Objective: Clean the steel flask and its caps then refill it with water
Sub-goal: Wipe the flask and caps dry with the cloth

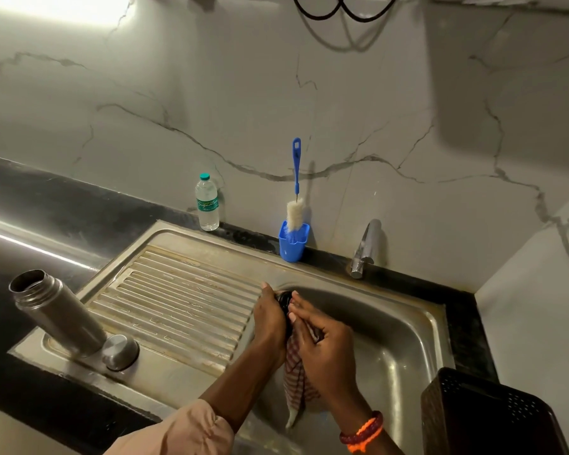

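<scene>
The steel flask [58, 313] stands uncapped at the left end of the sink's drainboard [184, 297]. A round steel cap [120, 352] lies right beside its base. Over the sink basin [391, 326], my left hand [270, 318] grips a small black cap [284, 300], mostly hidden by fingers. My right hand [322, 339] presses a red-and-white checked cloth [296, 379] against that cap, fingers curled round the cloth, whose tail hangs down between my wrists.
A blue bottle brush [295, 188] stands in a blue holder [293, 243] at the wall. A plastic water bottle [207, 202] is to its left, the steel tap [365, 247] to its right. A dark perforated basket [486, 412] sits at bottom right on the black counter [46, 205].
</scene>
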